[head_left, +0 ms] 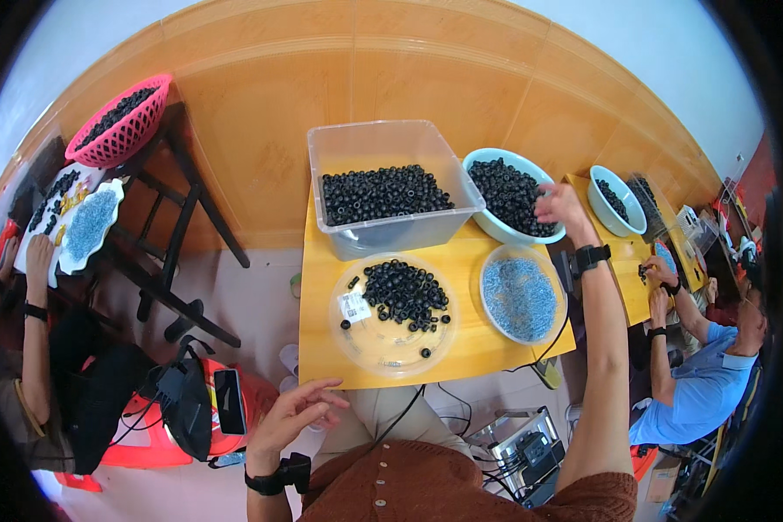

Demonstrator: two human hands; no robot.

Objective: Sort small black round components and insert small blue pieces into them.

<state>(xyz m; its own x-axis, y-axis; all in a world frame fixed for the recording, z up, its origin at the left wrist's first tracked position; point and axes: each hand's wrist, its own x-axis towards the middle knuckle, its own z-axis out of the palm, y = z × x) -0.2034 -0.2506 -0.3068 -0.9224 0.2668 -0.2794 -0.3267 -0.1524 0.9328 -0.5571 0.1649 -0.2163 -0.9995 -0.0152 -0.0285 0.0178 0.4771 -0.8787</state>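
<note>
The left hand [297,416], fingers loosely spread, hangs by the yellow table [318,278]'s near edge. Ahead: one clear lid [383,344] of scattered black rings, one clear bin [409,238] heaped past counting. Bare wood separates lid from one dish [561,311] of blue beads. The right hand [558,209] is over one pale-blue bowl [496,230] of black rings [506,193]; fingertips partly hidden, grip unclear.

Your yellow bench [317,291] carries one clear rectangular plastic tub [387,245], one pale-blue round plastic bowl [499,230], two shallow translucent round dishes [367,346]
</note>
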